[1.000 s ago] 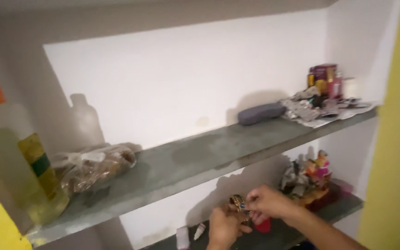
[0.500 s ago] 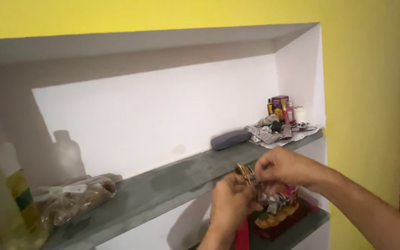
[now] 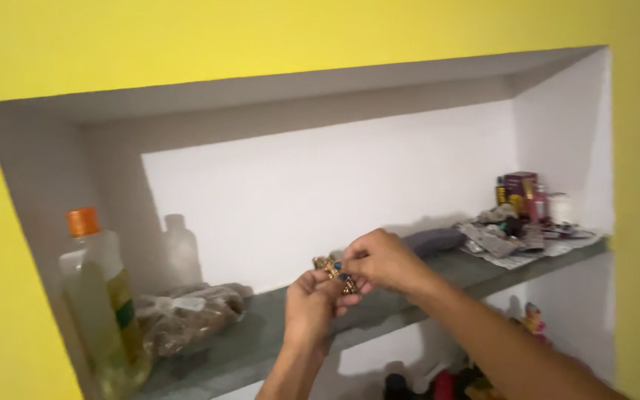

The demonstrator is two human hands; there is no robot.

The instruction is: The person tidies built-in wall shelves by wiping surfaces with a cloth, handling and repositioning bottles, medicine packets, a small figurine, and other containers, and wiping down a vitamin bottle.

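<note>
Shelf niche, contents as we recorded them from the left. At the far left of the grey stone shelf (image 3: 275, 326) stood a tall clear plastic bottle (image 3: 101, 296) with an orange cap, upright, part-filled with a pale yellowish liquid and carrying a yellow and green label. Just beside it, to its right and apparently touching its base, lay a knotted clear plastic bag (image 3: 187, 318) holding brown contents that we could not identify. Near the middle, in front of the shelf edge, we held up our left hand (image 3: 311, 307), its fingers curled about the underside of a small gold-coloured ornament (image 3: 329, 268), possibly a bunch of bangles or rings; it was too small and blurred for us to say more. Our right hand (image 3: 383, 261) came in from the right, fingertips pressed together in a pinch on the upper side of the same ornament, so that both hands gripped it at once, above the shelf and clear of its surface. Behind the right hand a dark grey oblong pouch (image 3: 435, 241) lay flat on the shelf against the white back wall. At the far right a heap of crumpled foil packets and papers (image 3: 509, 241) rested on the shelf, with a maroon box (image 3: 521, 189) and several small bottles standing upright in the corner behind it.
</note>
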